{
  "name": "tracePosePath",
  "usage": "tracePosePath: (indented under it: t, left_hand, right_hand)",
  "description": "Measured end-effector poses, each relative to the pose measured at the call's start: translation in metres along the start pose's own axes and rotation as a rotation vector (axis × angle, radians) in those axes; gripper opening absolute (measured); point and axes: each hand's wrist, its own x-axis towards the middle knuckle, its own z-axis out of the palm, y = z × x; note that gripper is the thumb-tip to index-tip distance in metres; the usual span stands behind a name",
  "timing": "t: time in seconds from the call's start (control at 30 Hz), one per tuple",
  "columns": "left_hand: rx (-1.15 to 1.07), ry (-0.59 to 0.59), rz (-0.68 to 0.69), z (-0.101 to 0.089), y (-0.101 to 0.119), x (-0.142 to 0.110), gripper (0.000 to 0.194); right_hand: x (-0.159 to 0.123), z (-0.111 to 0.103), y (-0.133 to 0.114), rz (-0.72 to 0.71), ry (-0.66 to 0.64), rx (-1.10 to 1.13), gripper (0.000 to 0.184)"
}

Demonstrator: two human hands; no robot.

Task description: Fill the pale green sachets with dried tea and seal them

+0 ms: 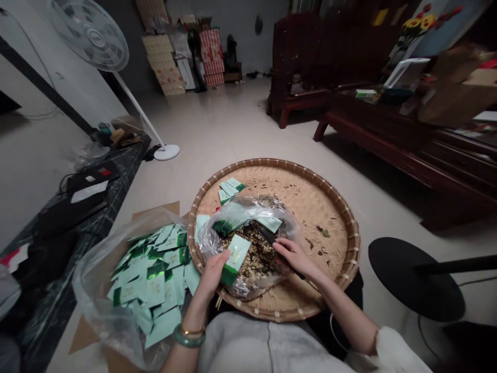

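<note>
Living room with a pale tile floor point(233, 119) surrounds the work: a white standing fan point(93, 36), a dark wooden bench point(298, 62) and stacked cartons point(163, 62) stand beyond, and a black stone counter point(116, 155) runs along the left. Low in front lies one round woven bamboo tray point(324, 207), with one large clear plastic bag point(97, 280) just beside it on the left, over a cardboard sheet point(155, 210). That bag holds a heap of green-and-white sachets point(155, 274), dozens at least, too overlapped to count. Far fewer lie in the tray, including one small stack point(231, 187) near its far side. A second clear plastic bag point(248, 207) sits open in the tray, with a sizeable mound of loose dried leaf material point(252, 254) left inside, and stray bits dot the bamboo. The left hand point(212, 274), wearing a jade bangle point(189, 338), is closed in a pinch on one sachet point(235, 259), held upright over the mound. The right hand point(295, 257) is curled around a slim black implement point(267, 237), its exact kind unclear.
</note>
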Motion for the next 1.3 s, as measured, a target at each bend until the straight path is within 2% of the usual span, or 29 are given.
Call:
tracePosePath:
  t: [0.07, 0.17, 0.27, 0.37, 0.47, 0.57, 0.67, 0.73, 0.8, 0.83, 0.9, 0.97, 1.03, 1.1, 1.23, 1.3]
  left_hand:
    - [-0.039, 0.009, -0.014, -0.006, 0.005, 0.002, 0.053]
    - [-0.044, -0.047, -0.008, -0.007, 0.012, 0.004, 0.053]
    - [0.016, -0.092, 0.023, -0.002, 0.012, 0.005, 0.053]
    - [0.146, -0.118, 0.089, 0.007, 0.010, 0.005, 0.050]
    - [0.235, -0.189, 0.126, 0.014, 0.008, 0.005, 0.048]
    - [0.248, -0.234, 0.123, 0.019, 0.008, 0.004, 0.046]
    - [0.186, -0.241, 0.081, 0.017, 0.005, 0.003, 0.043]
    - [0.065, -0.200, 0.036, 0.013, 0.004, 0.002, 0.041]
    - [-0.167, -0.039, 0.055, 0.006, 0.005, 0.001, 0.043]
    - [-0.312, 0.076, 0.100, 0.003, 0.006, 0.001, 0.046]
    - [-0.601, 0.317, 0.284, -0.003, 0.011, 0.001, 0.054]
    - [-0.741, 0.398, 0.422, -0.005, 0.015, 0.000, 0.062]
    - [-0.755, 0.359, 0.438, -0.004, 0.015, 0.000, 0.064]
    - [-0.707, 0.301, 0.420, 0.000, 0.012, 0.000, 0.063]
    - [-0.587, 0.171, 0.401, 0.006, 0.003, 0.002, 0.053]
    - [-0.531, 0.128, 0.394, 0.008, 0.002, 0.004, 0.049]
  right_hand:
    - [0.001, -0.004, 0.008, -0.098, 0.086, -0.223, 0.041]
    - [0.002, 0.000, 0.016, -0.172, 0.083, -0.519, 0.042]
    - [0.004, 0.009, 0.013, -0.218, 0.180, -0.650, 0.034]
    - [0.007, 0.018, -0.004, -0.311, 0.275, -0.513, 0.029]
    - [0.012, 0.030, -0.024, -0.401, 0.231, -0.286, 0.026]
    - [0.018, 0.044, -0.033, -0.401, 0.270, -0.190, 0.031]
    - [0.021, 0.049, -0.031, -0.381, 0.284, -0.157, 0.037]
    - [0.024, 0.044, -0.027, -0.340, 0.272, -0.156, 0.039]
    - [0.029, 0.034, -0.022, -0.340, 0.306, -0.242, 0.037]
    - [0.032, 0.028, -0.020, -0.362, 0.352, -0.337, 0.032]
    - [0.040, 0.017, -0.015, -0.381, 0.427, -0.610, 0.027]
    - [0.049, 0.008, -0.012, -0.272, 0.426, -0.846, 0.028]
    - [0.057, 0.001, -0.011, -0.155, 0.367, -0.947, 0.026]
    - [0.063, -0.004, -0.010, -0.110, 0.319, -0.949, 0.023]
    - [0.069, -0.015, -0.010, -0.205, 0.237, -0.834, 0.015]
    - [0.068, -0.019, -0.010, -0.265, 0.224, -0.775, 0.019]
